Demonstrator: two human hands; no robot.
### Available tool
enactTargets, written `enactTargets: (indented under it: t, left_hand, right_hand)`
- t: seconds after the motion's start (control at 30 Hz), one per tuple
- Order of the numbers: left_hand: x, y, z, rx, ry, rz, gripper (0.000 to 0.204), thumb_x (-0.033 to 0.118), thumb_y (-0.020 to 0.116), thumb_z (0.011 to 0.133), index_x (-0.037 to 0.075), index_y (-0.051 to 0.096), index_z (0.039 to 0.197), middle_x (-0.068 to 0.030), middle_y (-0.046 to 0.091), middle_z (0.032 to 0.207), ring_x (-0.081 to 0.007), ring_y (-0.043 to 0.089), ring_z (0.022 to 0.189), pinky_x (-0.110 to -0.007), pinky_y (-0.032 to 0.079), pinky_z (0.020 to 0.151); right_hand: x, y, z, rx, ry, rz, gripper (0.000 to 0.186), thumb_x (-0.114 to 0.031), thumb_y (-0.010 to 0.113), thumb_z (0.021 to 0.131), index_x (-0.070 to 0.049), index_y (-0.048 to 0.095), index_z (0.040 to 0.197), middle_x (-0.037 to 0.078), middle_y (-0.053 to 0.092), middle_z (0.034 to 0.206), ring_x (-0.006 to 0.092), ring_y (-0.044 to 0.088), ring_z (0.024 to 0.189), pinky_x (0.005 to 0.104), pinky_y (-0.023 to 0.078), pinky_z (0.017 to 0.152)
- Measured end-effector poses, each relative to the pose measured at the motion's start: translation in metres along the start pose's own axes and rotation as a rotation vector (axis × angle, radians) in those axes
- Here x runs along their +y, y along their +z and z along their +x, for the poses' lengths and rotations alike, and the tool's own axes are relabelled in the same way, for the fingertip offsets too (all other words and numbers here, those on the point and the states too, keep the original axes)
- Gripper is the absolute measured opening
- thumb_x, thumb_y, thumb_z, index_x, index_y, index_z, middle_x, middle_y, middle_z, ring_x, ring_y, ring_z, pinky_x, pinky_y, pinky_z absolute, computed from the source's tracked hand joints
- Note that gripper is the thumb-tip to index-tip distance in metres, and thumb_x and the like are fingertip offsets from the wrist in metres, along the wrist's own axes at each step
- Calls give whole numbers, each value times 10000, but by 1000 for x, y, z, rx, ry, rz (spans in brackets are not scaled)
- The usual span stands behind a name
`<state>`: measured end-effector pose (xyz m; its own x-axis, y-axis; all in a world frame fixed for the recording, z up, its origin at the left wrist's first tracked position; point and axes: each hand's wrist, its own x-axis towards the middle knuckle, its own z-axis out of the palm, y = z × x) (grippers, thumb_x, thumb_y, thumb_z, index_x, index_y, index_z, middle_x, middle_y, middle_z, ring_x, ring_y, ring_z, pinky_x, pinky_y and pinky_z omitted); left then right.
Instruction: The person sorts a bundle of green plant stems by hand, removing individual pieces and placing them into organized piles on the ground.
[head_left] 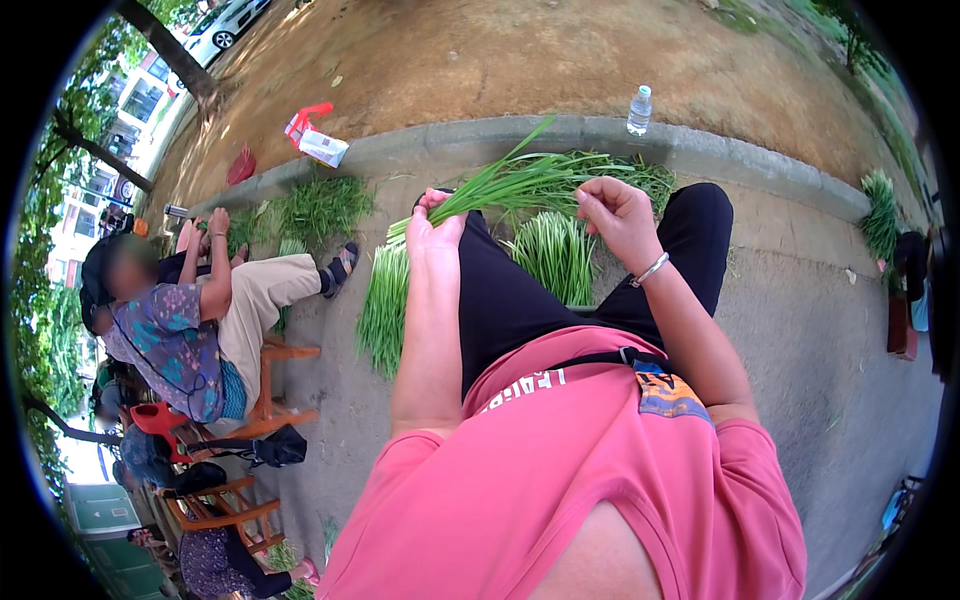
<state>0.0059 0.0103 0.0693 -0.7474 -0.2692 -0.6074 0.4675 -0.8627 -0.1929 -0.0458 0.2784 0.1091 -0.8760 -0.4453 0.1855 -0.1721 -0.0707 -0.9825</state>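
Note:
My left hand is closed around a bunch of garlic chives; their pale ends stick out to its left and the green leaves fan toward the upper right. My right hand, with a bracelet on its wrist, hovers beside the leaf tips, thumb and fingers pinched together. Whether something thin is between them is too small to tell. Beyond both hands lies a loose heap of green leaves against the kerb. Neat chive bundles stand between my knees and left of my left forearm.
A concrete kerb runs across the far side, with a water bottle and a white packet on it. At left, a person sits on a wooden chair near another leaf heap. More chives stand at right.

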Motion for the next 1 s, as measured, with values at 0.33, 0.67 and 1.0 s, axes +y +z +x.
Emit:
enactTargets:
  t: [0.33,0.67,1.0]
  left_hand:
    - [-7,0,-3,12,65,57,271,229,356,938,79,484,751,-54,536,663,-183,520,571,-360,480,599]
    - [-26,-1,-12,15,140,165,305,284,324,955,90,476,776,-43,533,645,-180,518,567,-377,481,627]
    - [-17,-6,3,10,99,175,341,276,353,941,88,480,687,-54,520,620,-183,514,585,-455,452,738]
  right_hand:
    - [42,16,-13,-238,256,-21,144,-56,574,799,19,638,904,42,619,678,65,548,504,203,440,459]
    - [78,44,-10,-54,251,213,289,-117,640,788,38,590,1027,10,603,789,59,528,666,212,439,565]
    - [72,34,-2,-134,135,44,163,-145,649,780,18,651,791,-5,587,625,60,497,569,229,406,519]
